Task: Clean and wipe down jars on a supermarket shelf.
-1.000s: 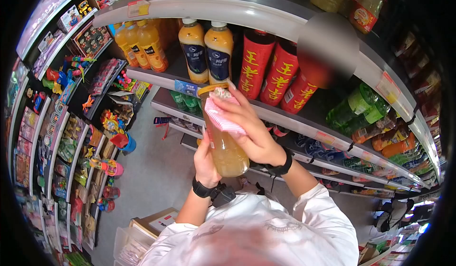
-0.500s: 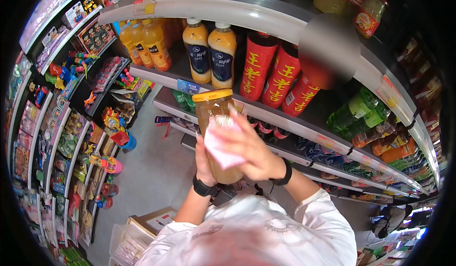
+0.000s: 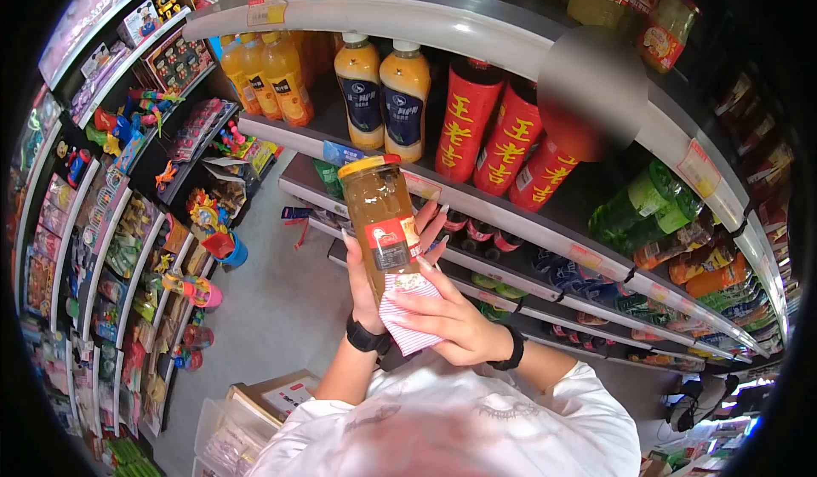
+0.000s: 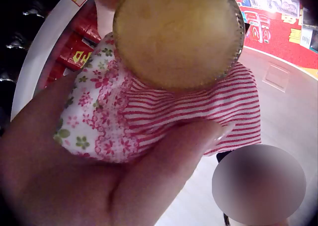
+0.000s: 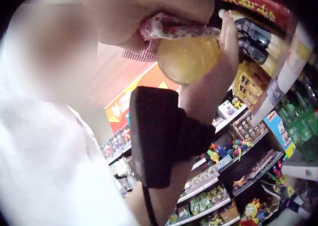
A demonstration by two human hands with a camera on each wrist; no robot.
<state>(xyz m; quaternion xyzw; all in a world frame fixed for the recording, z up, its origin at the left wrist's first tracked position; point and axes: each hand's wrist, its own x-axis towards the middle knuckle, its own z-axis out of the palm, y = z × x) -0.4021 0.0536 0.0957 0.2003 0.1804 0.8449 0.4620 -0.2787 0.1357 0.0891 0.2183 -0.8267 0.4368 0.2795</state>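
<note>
A glass jar [image 3: 374,200] with a yellow lid and a red and black label is tilted between the two hands in the head view. The left hand [image 3: 366,285] holds its left side, fingertips showing behind it on the right. In the right hand [image 3: 455,324] a pink-striped, flowered cloth [image 3: 408,315] is pinched against the jar's lower right side. The left wrist view shows the round jar base [image 4: 179,37] with the cloth [image 4: 194,107] around its edge. Yellowish jar [image 5: 189,59] and cloth [image 5: 174,27] also show in the right wrist view.
A shelf [image 3: 306,141] beyond the jar bears orange drink bottles [image 3: 285,81], dark-labelled bottles [image 3: 402,102] and red bottles [image 3: 464,119]. Toy racks stand at the left. A box [image 3: 277,396] is on the floor beside the person.
The jar has turned so its red label shows, and its lid has come into fuller view. The right hand and cloth have moved down along the jar toward its base.
</note>
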